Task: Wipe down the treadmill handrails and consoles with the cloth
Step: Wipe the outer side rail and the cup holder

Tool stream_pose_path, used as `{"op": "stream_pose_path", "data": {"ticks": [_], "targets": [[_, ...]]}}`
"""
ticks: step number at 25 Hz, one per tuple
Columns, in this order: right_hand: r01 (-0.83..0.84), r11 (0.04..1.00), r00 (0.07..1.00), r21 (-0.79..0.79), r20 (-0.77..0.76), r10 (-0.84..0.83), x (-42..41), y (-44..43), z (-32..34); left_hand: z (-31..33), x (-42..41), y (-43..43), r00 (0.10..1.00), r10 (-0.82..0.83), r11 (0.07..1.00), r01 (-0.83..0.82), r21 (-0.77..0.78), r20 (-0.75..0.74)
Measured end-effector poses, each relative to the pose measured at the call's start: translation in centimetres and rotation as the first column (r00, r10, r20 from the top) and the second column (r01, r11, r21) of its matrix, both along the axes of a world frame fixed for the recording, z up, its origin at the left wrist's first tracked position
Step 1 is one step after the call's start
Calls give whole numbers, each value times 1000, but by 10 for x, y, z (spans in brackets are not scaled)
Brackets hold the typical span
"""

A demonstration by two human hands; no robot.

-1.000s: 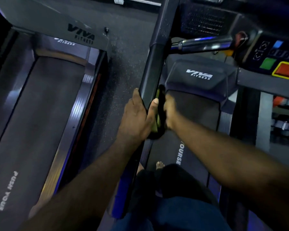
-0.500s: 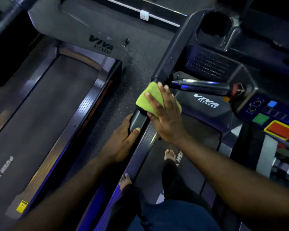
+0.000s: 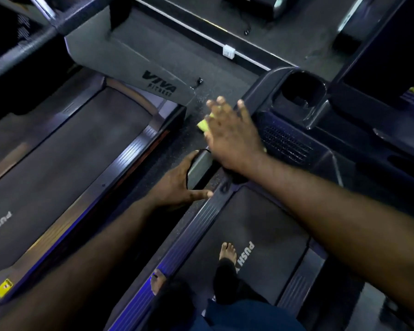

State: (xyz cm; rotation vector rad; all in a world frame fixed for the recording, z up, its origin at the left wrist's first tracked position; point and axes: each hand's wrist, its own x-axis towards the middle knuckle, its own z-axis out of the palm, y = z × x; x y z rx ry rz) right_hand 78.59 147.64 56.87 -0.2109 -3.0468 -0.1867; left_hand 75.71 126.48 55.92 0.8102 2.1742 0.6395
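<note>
View from the head camera, looking down between two treadmills. The right hand reaches forward across the body with its arm nearly straight; its fingers are spread flat and straight, palm down, pressing the yellow-green cloth onto the dark handrail where the rail meets the console. Only one corner of the cloth shows at the left of the palm; the rest lies hidden under the hand. The left hand sits lower on the same handrail, just below the right wrist: its fingers curl over the grey end section of the rail and grip it, while the thumb points straight out to the right along the deck edge.

On the console, a round cup holder lies above a speaker grille.

Legible writing: "VIVA" in black italics on the grey motor cover of the neighbouring treadmill, with a smaller blurred line beneath; "PUSH Y", upside down, in white on the near belt beside a bare foot, and again on the neighbouring belt. The print on a yellow sticker at the lower left is too small to read.
</note>
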Motion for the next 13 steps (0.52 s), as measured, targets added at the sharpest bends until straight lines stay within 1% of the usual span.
{"op": "stream_pose_path", "data": {"ticks": [2,3,5,6,7,9,10,11,13], "targets": [[65,998,997,-27,52,-64,-28,39,8,2,1,-2,999,10,1000,-10,13,41],[81,995,996,-53,41,-79,-32,51,10,4,0,-1,998,6,1000,-6,9,60],[93,988,994,-122,-53,-100,-26,39,8,8,-5,5,997,-2,1000,3,-8,78],[56,988,992,-146,-100,-71,-17,22,3,9,-7,12,998,10,1000,-10,8,67],[-35,989,991,-143,-136,15,-6,5,-1,10,-8,20,999,25,999,-26,40,46],[-270,955,959,-126,-120,256,-4,5,-2,7,-11,32,999,44,995,-44,92,8],[-322,936,946,-145,-94,311,-12,23,0,3,-11,35,999,42,995,-42,93,3],[-331,931,943,-153,-92,320,-22,44,4,1,-11,36,999,42,995,-43,89,12],[-266,952,962,-153,-112,251,-40,71,5,-2,-14,34,998,48,995,-50,92,31]]}}
